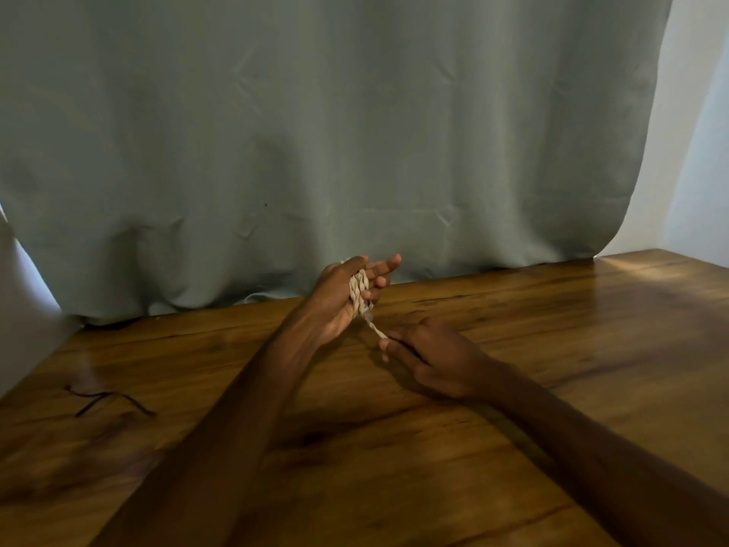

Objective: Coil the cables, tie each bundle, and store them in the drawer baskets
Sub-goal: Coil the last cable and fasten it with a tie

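1. Nearest the camera, two bare forearms reach out over a glossy brown wooden table (513,448). On its left part lies a thin dark strand (108,400), possibly a tie; motion blur there makes it hard to be sure.

2. The right hand (430,357) hovers low over the tabletop, fingers mostly extended, with thumb and forefinger pinched on the free end of a pale, twisted, cream-coloured cable (361,298).

3. Just beyond, the left hand (347,294) is raised with its palm turned inward and fingers loosely spread. The cable is wrapped in several loops around this palm, so the hand serves as the former for the coil, and a short taut stretch runs down from it to the right hand's pinch.

4. Judged from this, coiling is almost finished and tying has not begun.

5. Risks:
   - If the right hand's pinch slips, the tail could spring back and loosen the outer loops.
   - If the left fingers open further, the loops could slide off and collapse into a tangle.
   - The presumed tie lies well apart from both hands, so reaching for it means holding the bundle one-handed, which could let it unwind.

6. No drawer or basket is in view, so nothing can be said of their contents.

7. Farthest back, a grey-green fabric curtain (335,132) hangs down to the table's rear edge.
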The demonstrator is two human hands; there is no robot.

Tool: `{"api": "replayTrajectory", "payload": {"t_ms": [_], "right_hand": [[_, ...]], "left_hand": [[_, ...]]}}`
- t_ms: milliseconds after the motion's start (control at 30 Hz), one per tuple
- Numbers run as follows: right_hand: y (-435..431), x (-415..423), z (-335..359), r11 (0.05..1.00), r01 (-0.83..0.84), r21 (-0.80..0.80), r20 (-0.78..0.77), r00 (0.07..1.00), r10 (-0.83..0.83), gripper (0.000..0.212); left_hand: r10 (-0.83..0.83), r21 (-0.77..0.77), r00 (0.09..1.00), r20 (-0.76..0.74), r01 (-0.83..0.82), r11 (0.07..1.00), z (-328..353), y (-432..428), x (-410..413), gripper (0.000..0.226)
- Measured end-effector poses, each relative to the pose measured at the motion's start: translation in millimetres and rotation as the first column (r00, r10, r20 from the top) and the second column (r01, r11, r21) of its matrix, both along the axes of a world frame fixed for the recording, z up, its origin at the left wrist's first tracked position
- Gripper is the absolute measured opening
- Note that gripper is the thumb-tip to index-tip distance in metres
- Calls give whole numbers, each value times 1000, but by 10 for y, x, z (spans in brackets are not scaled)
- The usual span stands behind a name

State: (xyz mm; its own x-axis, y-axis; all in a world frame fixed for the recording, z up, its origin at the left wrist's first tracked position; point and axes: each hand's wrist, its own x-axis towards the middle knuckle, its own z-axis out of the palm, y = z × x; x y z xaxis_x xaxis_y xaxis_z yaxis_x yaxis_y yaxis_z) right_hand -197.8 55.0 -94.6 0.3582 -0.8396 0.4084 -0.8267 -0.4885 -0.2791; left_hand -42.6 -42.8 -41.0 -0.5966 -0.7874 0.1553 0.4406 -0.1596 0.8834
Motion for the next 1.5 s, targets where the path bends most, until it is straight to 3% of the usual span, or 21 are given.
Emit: {"api": "replayTrajectory", "payload": {"t_ms": [233,400,533,667,833,967,1067,1167,1267,1500], "right_hand": [[21,9,63,997,10,-78,-28,1000,-12,27],[46,-54,112,982,38,-183,-62,997,-50,35],[90,-61,125,966,-12,-259,-22,1000,7,12],[76,-91,140,942,-23,-335,1,1000,25,26],[-18,-243,144,854,79,-514,26,997,-76,26],[-52,-374,219,810,162,-563,188,980,-66,20],[-94,-474,211,794,187,-578,231,971,-61,18],[-163,-485,144,833,173,-525,270,962,-30,18],[-175,-407,99,875,153,-459,356,934,23,21],[-201,-183,-28,992,-4,-128,670,737,89,26]], "left_hand": [[10,-159,989,144,13,987,9,31,30,25],[50,-258,967,251,17,966,-46,64,-102,15],[187,-384,887,423,-11,923,-184,3,-119,32],[306,-505,780,546,15,863,-256,-46,-22,40],[134,-493,824,550,192,849,-165,84,-28,37],[-236,-135,835,497,344,929,-97,134,-25,51],[-496,43,752,435,533,845,-118,135,-34,65],[-667,73,678,310,682,727,-101,164,-114,65],[-738,61,636,227,746,663,-71,219,-184,57],[-712,39,691,125,714,699,-127,157,-160,47]]}}
